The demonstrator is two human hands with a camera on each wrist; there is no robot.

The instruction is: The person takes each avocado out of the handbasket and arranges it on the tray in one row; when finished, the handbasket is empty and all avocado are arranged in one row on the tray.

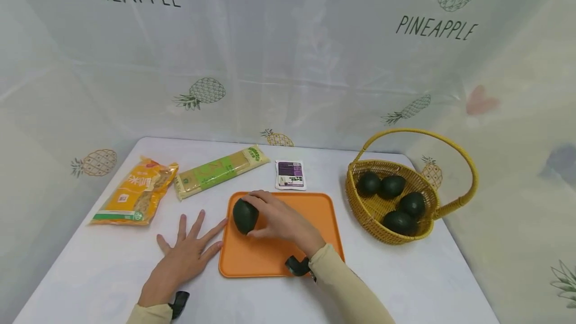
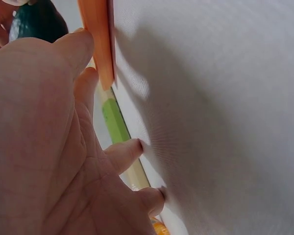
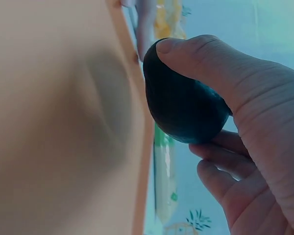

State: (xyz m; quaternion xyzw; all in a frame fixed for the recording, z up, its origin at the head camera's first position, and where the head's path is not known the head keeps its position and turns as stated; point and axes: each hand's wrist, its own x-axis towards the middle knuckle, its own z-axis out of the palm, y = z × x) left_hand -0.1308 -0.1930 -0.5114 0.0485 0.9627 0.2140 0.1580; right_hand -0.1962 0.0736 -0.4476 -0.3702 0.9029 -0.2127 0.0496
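Since the avocado looks firm and smooth, I'd expect a light-to-middling load, stiff skin, some slip risk on the gloss; a hard squeeze could bruise it if ripe. Best hold: round the wide belly, thumb opposing fingers. It's near frame centre in the head view, over the left part of the orange tray, seemingly lifted off it. Right hand has it, fingers partly curled, thumb near the narrower end. Left hand holds nothing: fingers spread wide, some at the tray's left edge. Looks: dark green, near black, egg-to-pear shaped, soft highlights.
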